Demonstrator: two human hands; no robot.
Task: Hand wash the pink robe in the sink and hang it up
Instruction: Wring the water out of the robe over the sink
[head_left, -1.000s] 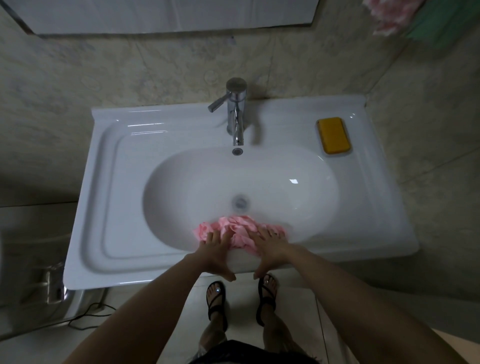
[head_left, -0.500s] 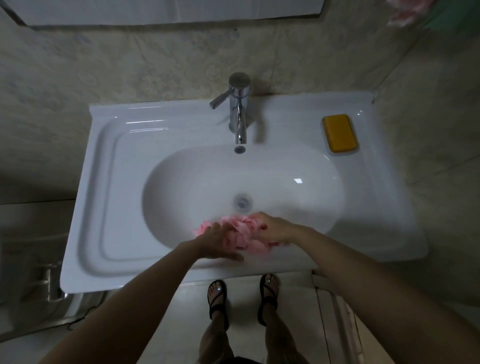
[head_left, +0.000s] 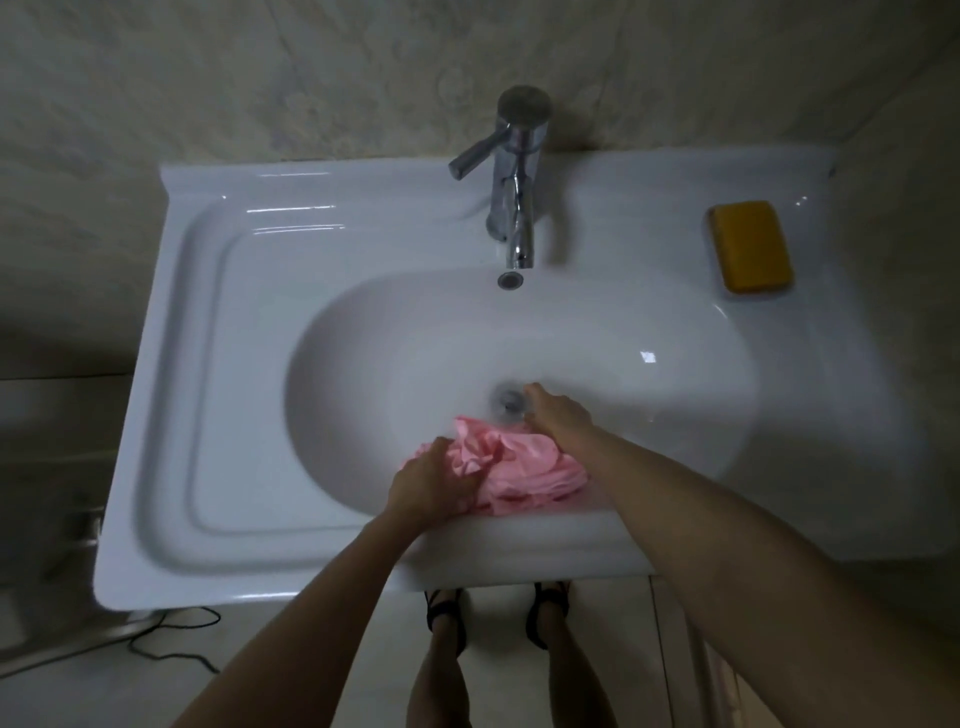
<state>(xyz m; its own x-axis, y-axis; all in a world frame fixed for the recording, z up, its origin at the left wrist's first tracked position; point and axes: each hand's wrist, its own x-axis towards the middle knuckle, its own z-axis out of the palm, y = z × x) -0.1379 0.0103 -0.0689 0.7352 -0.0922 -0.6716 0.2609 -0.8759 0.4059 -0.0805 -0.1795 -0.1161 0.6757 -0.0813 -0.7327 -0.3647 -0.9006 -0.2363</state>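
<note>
The right hand (head_left: 558, 415) has let go of the pink robe (head_left: 524, 470) and is now reaching to the drain (head_left: 510, 401) in the sink (head_left: 208, 364). Its fingertips are right at the drain, but I cannot tell if they are pinching anything. The left hand (head_left: 434, 488) is gripping the robe's left side with bent fingers. The robe is lying bunched up on the near side of the bowl. A yellow bar (head_left: 750, 247) is sitting on the rim, right of the tap (head_left: 517, 208).

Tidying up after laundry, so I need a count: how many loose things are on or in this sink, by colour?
Pink: 1, the robe
Yellow: 1, the bar
Total: 2
</note>
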